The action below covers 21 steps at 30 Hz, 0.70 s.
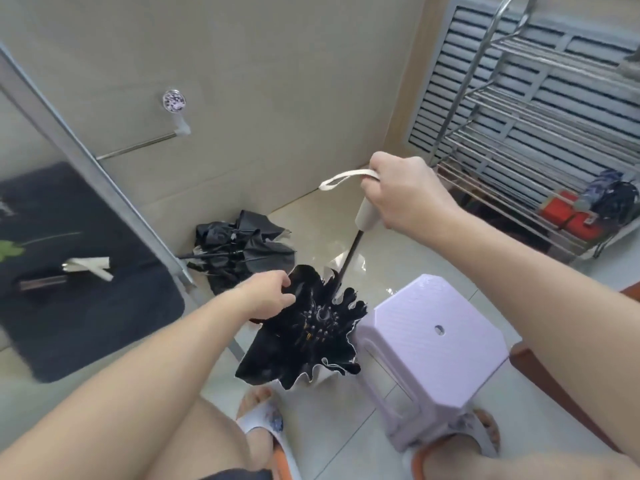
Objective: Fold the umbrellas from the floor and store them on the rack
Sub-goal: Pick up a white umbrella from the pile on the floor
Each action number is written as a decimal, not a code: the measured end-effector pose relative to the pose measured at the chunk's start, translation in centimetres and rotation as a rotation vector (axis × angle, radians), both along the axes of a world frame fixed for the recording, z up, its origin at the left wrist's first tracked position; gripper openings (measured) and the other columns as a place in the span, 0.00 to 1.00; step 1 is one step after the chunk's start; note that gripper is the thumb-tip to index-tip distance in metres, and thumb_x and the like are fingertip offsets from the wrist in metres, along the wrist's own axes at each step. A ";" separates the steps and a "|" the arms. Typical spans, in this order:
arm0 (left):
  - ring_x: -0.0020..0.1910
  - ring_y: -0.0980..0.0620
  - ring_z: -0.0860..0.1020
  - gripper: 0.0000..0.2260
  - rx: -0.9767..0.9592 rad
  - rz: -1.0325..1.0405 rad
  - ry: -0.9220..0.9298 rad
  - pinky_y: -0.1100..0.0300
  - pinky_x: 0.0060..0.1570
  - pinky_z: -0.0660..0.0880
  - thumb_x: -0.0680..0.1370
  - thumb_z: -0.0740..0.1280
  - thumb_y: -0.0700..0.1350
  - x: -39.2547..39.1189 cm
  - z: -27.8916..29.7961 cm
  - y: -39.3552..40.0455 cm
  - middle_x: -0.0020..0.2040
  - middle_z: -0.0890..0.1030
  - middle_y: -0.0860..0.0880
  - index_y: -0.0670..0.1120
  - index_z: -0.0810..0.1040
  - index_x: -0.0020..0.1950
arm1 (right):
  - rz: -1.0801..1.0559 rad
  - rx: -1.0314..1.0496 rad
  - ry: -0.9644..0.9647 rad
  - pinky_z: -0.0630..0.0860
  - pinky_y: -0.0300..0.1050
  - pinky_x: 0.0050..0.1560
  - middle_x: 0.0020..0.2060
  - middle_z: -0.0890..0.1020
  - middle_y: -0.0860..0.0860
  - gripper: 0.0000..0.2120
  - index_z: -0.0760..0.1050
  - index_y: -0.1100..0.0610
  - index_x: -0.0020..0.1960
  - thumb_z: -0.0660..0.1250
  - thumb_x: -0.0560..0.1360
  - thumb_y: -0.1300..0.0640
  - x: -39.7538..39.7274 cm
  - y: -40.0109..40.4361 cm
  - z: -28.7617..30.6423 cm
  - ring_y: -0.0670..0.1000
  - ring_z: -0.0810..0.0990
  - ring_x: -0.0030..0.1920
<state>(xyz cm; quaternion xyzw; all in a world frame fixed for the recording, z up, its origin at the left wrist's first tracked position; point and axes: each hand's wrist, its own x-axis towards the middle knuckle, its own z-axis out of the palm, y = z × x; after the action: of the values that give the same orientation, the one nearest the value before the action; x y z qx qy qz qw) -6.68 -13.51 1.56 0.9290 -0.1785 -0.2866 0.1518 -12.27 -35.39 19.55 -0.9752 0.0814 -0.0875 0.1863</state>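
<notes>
My right hand (pixel 405 192) grips the cream handle (pixel 367 214) of a black umbrella, its wrist strap (pixel 343 178) looping out to the left. The dark shaft runs down to the collapsed black canopy (pixel 308 337), which hangs crumpled with a white edge. My left hand (pixel 266 296) pinches the canopy's upper left edge. A second black umbrella (pixel 239 247) lies loosely collapsed on the floor by the wall. The steel rack (pixel 519 133) stands at the right, with a folded red umbrella (pixel 568 216) and a dark patterned one (pixel 609 199) on its lowest shelf.
A lilac plastic stool (pixel 429 341) stands just right of the held canopy, close to my feet in slippers. A dark mat (pixel 69 271) with a cream-handled item on it lies at the left behind a metal door frame (pixel 86 161). A louvred panel backs the rack.
</notes>
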 end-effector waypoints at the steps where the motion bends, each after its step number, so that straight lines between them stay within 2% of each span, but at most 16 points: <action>1: 0.66 0.47 0.76 0.24 0.028 -0.033 -0.024 0.51 0.67 0.73 0.81 0.66 0.55 -1.0 -0.8 0.3 0.68 0.77 0.47 0.48 0.70 0.74 | 0.021 -0.004 -0.034 0.78 0.54 0.40 0.37 0.77 0.57 0.12 0.70 0.59 0.45 0.57 0.80 0.51 -0.6 0.4 0.1 0.61 0.77 0.37; 3: 0.67 0.47 0.75 0.27 0.024 -0.040 -0.006 0.51 0.67 0.72 0.80 0.67 0.57 -3.8 -2.5 0.6 0.69 0.75 0.47 0.49 0.68 0.76 | 0.074 -0.023 -0.071 0.72 0.52 0.36 0.34 0.75 0.57 0.12 0.69 0.59 0.44 0.58 0.80 0.51 -1.9 1.3 -0.1 0.62 0.74 0.36; 5: 0.70 0.46 0.73 0.29 -0.107 0.125 0.089 0.52 0.69 0.71 0.80 0.68 0.57 -7.7 -4.6 0.4 0.72 0.72 0.46 0.50 0.65 0.79 | 0.164 -0.034 -0.068 0.68 0.51 0.35 0.33 0.73 0.55 0.12 0.67 0.58 0.43 0.59 0.80 0.50 -3.5 2.6 -1.5 0.62 0.73 0.36; 8: 0.73 0.48 0.69 0.32 -0.311 0.404 0.134 0.52 0.73 0.66 0.80 0.68 0.56 -13.7 -7.8 0.2 0.77 0.66 0.47 0.53 0.60 0.81 | 0.270 0.020 -0.099 0.74 0.54 0.38 0.32 0.77 0.52 0.14 0.65 0.56 0.42 0.59 0.77 0.46 -6.1 3.4 -3.7 0.61 0.75 0.37; 10: 0.77 0.49 0.64 0.37 -0.313 0.419 0.126 0.51 0.76 0.63 0.79 0.69 0.56 -16.0 -10.0 0.5 0.79 0.59 0.49 0.55 0.53 0.83 | 0.301 0.048 -0.057 0.77 0.54 0.41 0.34 0.81 0.50 0.14 0.65 0.54 0.44 0.61 0.75 0.43 -7.2 3.1 -3.8 0.58 0.77 0.39; 12: 0.79 0.48 0.61 0.42 -0.279 0.385 0.113 0.48 0.77 0.62 0.78 0.71 0.57 -16.1 -11.5 1.3 0.81 0.56 0.51 0.57 0.48 0.83 | 0.330 0.088 0.056 0.78 0.54 0.45 0.36 0.83 0.49 0.15 0.66 0.52 0.46 0.70 0.73 0.47 -7.8 2.6 -3.5 0.57 0.79 0.42; 15: 0.79 0.50 0.60 0.44 -0.363 0.424 0.149 0.48 0.78 0.61 0.77 0.73 0.55 -15.1 -13.2 2.0 0.82 0.56 0.52 0.56 0.48 0.83 | 0.316 0.142 0.158 0.80 0.54 0.44 0.37 0.83 0.47 0.17 0.67 0.50 0.46 0.76 0.71 0.52 -8.0 2.1 -3.2 0.54 0.82 0.41; 18: 0.80 0.53 0.58 0.46 -0.473 0.446 0.233 0.52 0.79 0.57 0.75 0.75 0.53 -14.4 -15.3 2.3 0.83 0.56 0.53 0.54 0.48 0.84 | 0.265 0.135 0.154 0.78 0.48 0.41 0.35 0.83 0.46 0.18 0.67 0.50 0.46 0.78 0.72 0.53 -7.0 2.0 -3.4 0.52 0.82 0.39; 21: 0.81 0.52 0.58 0.49 -0.540 0.477 0.331 0.53 0.79 0.57 0.73 0.77 0.51 -13.6 -16.7 2.5 0.83 0.56 0.54 0.56 0.47 0.84 | 0.215 0.146 0.188 0.76 0.47 0.37 0.33 0.83 0.46 0.18 0.67 0.51 0.46 0.78 0.72 0.54 -6.0 1.9 -4.3 0.52 0.82 0.36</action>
<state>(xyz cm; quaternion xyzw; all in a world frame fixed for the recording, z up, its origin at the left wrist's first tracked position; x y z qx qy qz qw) -20.28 -11.05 -15.18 0.8123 0.0004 -0.3318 0.4798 -18.29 -33.46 15.30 -0.9660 -0.0003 0.0306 0.2566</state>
